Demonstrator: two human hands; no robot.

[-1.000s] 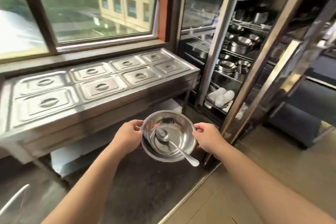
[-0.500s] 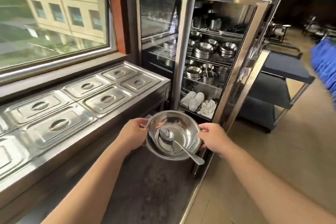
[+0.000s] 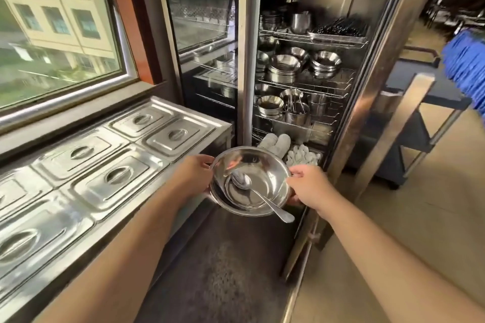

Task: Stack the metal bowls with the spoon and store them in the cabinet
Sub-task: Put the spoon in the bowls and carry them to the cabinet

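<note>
My left hand (image 3: 193,174) and right hand (image 3: 311,186) each have their fingers (image 3: 295,172) curled tight on opposite rims of the stacked metal bowls (image 3: 250,181), held level in the air. A spoon (image 3: 258,195) lies in the top bowl, its handle poking out over the near-right rim. Both forearms reach forward, elbows low. Just beyond the bowls stands the open cabinet (image 3: 304,73), its wire shelves crowded with bowls and cups, its door (image 3: 367,102) swung out on my right. The lidded steam surface (image 3: 86,165) edges my left, dark floor (image 3: 223,270) open below.
</note>
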